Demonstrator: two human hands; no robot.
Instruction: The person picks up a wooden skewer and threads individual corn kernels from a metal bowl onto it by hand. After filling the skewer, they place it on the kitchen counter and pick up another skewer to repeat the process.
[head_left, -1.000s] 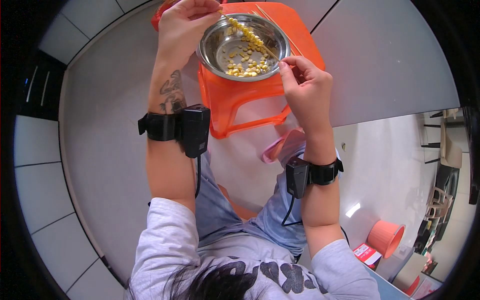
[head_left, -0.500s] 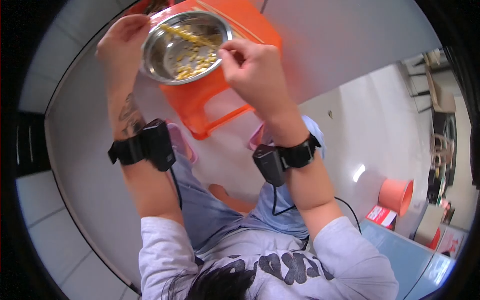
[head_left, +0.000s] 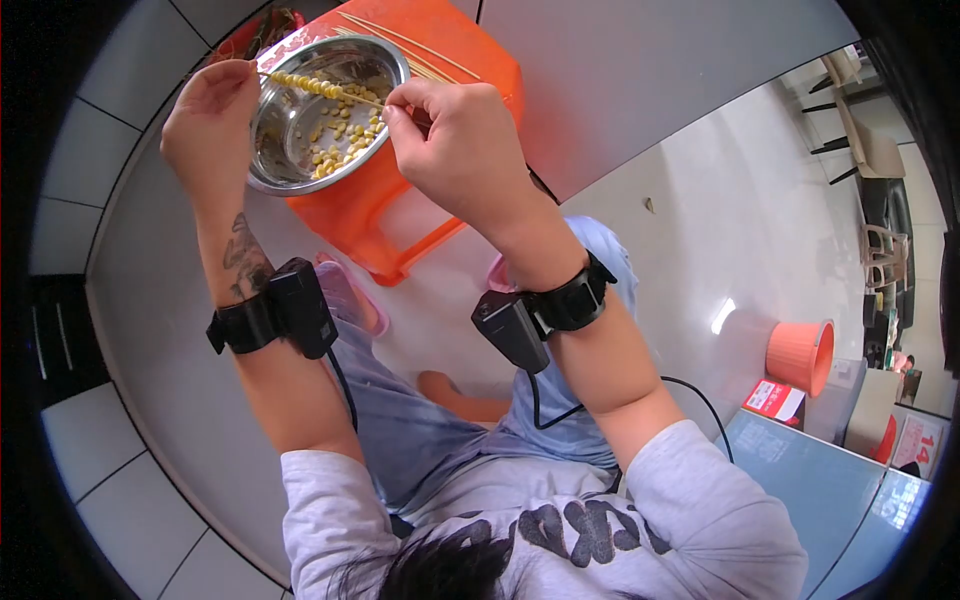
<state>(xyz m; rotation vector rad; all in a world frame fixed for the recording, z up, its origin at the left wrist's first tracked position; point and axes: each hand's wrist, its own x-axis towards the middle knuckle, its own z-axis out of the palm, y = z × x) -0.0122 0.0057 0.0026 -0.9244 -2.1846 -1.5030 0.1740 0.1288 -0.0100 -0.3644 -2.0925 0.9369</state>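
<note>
The left hand pinches one end of a kernel-threaded skewer; the right hand grips the other, above the bowl.

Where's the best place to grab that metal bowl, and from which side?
I'd grip the metal bowl by its rim, from your near side. The round lip is exposed there, raised above the orange stool, while loose sticks lie beyond its far side.

A light grey T-shirt with dark, chunky lettering, pale blue trousers, pink slippers; black wrist straps carry boxy black modules with thin cables; a dark tattoo marks the left forearm.
</note>
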